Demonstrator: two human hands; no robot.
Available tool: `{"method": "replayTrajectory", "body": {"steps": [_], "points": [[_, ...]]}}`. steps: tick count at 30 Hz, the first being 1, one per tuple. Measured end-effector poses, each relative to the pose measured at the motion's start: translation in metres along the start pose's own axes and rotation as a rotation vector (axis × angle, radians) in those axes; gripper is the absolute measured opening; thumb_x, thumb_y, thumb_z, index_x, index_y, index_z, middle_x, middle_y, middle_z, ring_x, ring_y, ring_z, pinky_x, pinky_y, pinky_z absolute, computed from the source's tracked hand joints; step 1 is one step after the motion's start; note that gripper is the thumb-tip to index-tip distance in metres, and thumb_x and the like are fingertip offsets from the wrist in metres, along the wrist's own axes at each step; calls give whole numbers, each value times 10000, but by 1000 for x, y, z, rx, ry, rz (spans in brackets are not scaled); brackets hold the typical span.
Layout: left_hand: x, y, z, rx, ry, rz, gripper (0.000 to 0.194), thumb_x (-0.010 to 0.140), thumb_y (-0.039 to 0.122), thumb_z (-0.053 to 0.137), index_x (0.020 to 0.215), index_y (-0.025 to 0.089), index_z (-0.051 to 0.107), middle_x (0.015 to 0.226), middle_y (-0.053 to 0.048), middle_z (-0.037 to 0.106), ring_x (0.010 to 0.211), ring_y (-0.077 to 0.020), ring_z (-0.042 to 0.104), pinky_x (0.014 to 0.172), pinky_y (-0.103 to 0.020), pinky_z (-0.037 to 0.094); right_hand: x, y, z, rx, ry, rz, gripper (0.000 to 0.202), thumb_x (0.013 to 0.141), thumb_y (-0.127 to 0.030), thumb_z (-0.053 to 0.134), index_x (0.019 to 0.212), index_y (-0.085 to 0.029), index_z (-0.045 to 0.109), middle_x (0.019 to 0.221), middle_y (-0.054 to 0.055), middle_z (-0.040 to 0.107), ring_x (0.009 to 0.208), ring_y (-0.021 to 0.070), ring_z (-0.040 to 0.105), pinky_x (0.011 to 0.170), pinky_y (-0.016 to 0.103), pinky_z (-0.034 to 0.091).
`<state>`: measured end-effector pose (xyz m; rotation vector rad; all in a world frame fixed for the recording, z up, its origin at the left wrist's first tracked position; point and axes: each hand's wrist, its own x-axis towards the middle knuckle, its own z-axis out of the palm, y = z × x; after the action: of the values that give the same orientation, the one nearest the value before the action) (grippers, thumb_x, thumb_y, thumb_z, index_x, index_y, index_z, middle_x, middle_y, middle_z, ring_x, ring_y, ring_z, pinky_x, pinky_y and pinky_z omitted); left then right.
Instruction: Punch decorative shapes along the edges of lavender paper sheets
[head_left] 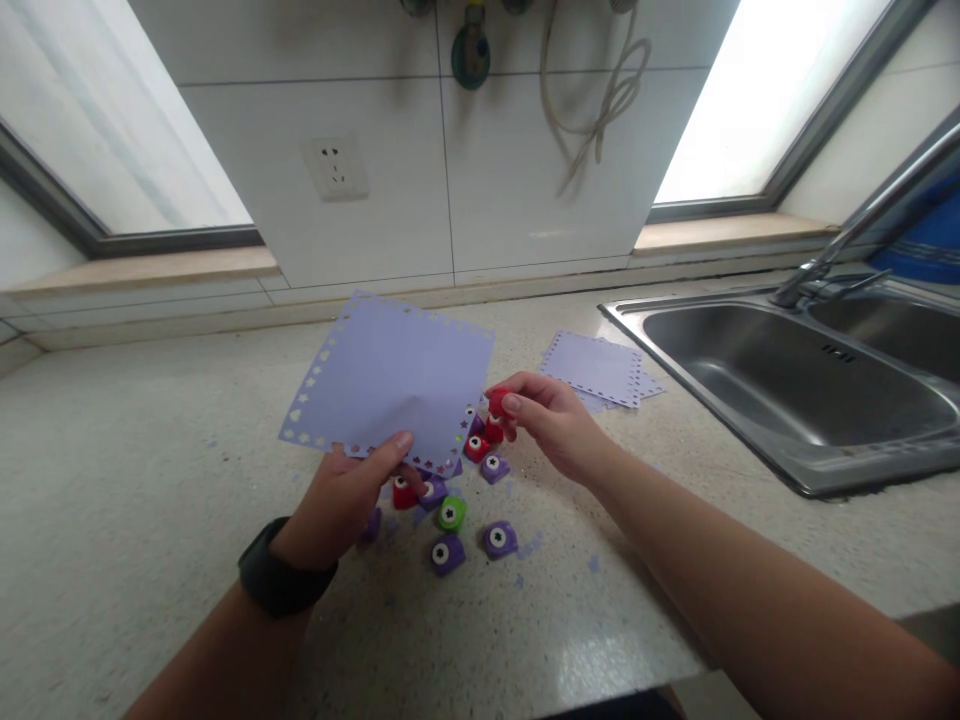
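Note:
My left hand [360, 490], with a black band on its wrist, pinches the near edge of a purple sheet of paper [405, 370] between thumb and fingers. Small cut-out shapes run along the sheet's edges. A red craft punch [498, 402] is gripped between the thumb and fingers of my right hand [551, 420], at the sheet's right edge. Whether the paper sits in its slot I cannot tell. Below the sheet lie several more punches, among them a green punch [451, 514], a purple punch [499, 539] and a red punch [476, 446]; the sheet partly covers some.
A pile of punched purple sheets [592, 368] lies at the back right of the speckled countertop [187, 560]. Purple paper scraps [531, 545] are scattered near the punches. To the right is a steel sink [780, 370] with a faucet [862, 220]. A wall socket [335, 168] is behind.

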<state>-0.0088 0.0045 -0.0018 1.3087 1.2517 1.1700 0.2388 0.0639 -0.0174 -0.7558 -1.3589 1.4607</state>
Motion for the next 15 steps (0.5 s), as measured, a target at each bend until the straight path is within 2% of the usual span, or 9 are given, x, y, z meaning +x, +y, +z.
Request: {"method": "replayTrajectory", "body": {"steps": [3, 5, 7, 9, 11, 15], "points": [[1, 5, 2, -32, 36, 3, 262, 848, 396, 763, 676, 206, 712, 608, -40, 734, 582, -245, 710, 705, -387, 618, 2, 0, -5, -308, 0, 33, 334, 926, -507, 731, 896, -175, 733, 775, 34, 722, 693, 151, 613, 682, 318, 479], [3, 6, 1, -69, 42, -1, 248, 834, 395, 774, 681, 208, 718, 648, -43, 742, 617, -255, 722, 684, -390, 623, 3, -2, -7, -554, 15, 64, 302, 952, -474, 696, 913, -179, 750, 807, 55, 744, 725, 170, 619, 691, 325, 460], [6, 4, -1, -126, 65, 19, 183, 814, 383, 797, 775, 209, 753, 757, -48, 781, 761, -277, 759, 774, -401, 633, 4, -5, -7, -802, 20, 81, 261, 952, -433, 693, 908, -188, 771, 824, 67, 752, 738, 184, 612, 685, 331, 435], [9, 0, -4, -185, 92, 49, 200, 781, 365, 841, 897, 214, 780, 898, -49, 816, 934, -280, 766, 939, -403, 605, 4, -10, -6, -989, -4, 75, 247, 947, -419, 697, 884, -196, 782, 823, 71, 750, 741, 192, 604, 681, 336, 417], [14, -6, -9, -251, 99, 58, 283, 768, 374, 869, 991, 218, 790, 1013, -55, 829, 1034, -277, 756, 1029, -403, 566, 4, -14, -6, -1081, -40, 53, 252, 953, -424, 687, 890, -200, 786, 840, 74, 753, 752, 196, 609, 689, 339, 418], [23, -16, -21, -373, 79, 41, 379, 796, 392, 870, 1112, 203, 785, 1130, -81, 825, 1054, -285, 760, 977, -408, 589, 2, -20, -8, -1174, -156, -1, 233, 966, -394, 654, 976, -207, 793, 887, 79, 761, 781, 204, 635, 722, 344, 437]]}}
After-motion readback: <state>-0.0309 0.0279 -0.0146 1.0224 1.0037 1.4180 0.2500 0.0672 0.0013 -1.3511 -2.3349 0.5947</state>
